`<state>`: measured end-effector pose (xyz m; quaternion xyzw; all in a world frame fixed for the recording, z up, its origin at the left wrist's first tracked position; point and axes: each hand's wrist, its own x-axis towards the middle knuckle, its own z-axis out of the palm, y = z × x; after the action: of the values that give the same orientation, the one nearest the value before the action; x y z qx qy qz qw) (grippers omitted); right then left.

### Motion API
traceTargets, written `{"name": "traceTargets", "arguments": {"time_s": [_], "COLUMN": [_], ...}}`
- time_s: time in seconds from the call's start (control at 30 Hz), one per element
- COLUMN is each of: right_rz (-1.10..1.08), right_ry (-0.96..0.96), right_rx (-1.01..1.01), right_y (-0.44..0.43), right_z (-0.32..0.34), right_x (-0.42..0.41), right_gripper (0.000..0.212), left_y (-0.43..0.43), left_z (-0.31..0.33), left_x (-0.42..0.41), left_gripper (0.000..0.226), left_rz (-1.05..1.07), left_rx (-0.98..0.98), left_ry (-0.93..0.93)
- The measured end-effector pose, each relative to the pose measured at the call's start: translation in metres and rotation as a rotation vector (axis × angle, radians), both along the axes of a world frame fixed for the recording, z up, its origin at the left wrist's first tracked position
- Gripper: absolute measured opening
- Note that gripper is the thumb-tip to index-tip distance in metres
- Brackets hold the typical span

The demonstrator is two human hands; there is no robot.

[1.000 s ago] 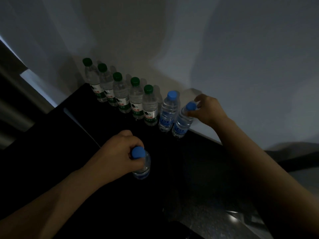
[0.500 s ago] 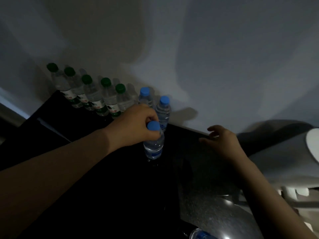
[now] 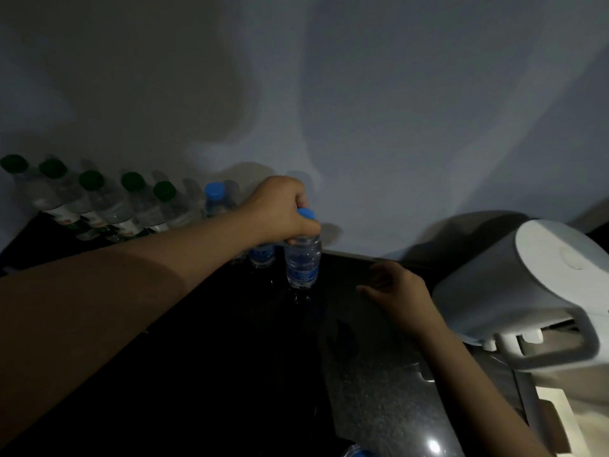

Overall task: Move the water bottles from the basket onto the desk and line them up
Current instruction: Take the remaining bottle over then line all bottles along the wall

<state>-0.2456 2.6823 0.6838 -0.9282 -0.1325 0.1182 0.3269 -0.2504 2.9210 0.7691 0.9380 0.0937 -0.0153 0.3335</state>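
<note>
Your left hand (image 3: pixel 276 209) has its grip closed round the neck of a blue-capped bottle (image 3: pixel 303 263), upright at mid-frame, at the right end of the row of bottles (image 3: pixel 108 206) along the back of the dark worktop (image 3: pixel 230 357). Your right hand (image 3: pixel 400 291) hovers just right of it, fingers relaxed, holding nothing.

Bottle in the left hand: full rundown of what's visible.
The held bottle is small and made of clear plastic, with a blue cap and a blue label band low on the body. It looks filled with water. It stands about upright at the right end of the row of bottles by the wall, beside another blue-label bottle. The left hand grips its neck from above, just under the cap. Its base is at the dark desk; whether it rests there is unclear.
</note>
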Motion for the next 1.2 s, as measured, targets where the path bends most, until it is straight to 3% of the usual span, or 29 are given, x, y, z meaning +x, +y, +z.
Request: {"name": "traceTargets", "arguments": {"time_s": [0.3, 0.67, 1.2], "right_rz": [-0.036, -0.038, -0.044], "right_ry": [0.004, 0.048, 0.076], "right_rx": [0.012, 0.033, 0.025], "right_y": [-0.005, -0.002, 0.005], "right_z": [-0.009, -0.019, -0.026], "right_x": [0.002, 0.002, 0.000], "right_gripper": [0.047, 0.048, 0.048], "left_y": [-0.007, 0.000, 0.021], "left_z": [-0.020, -0.033, -0.048], "left_x": [0.038, 0.052, 0.054], "left_gripper": [0.018, 0.034, 0.023], "left_rz": [0.047, 0.068, 0.134], "left_rx": [-0.098, -0.145, -0.141], "left_ry": [0.048, 0.055, 0.038]}}
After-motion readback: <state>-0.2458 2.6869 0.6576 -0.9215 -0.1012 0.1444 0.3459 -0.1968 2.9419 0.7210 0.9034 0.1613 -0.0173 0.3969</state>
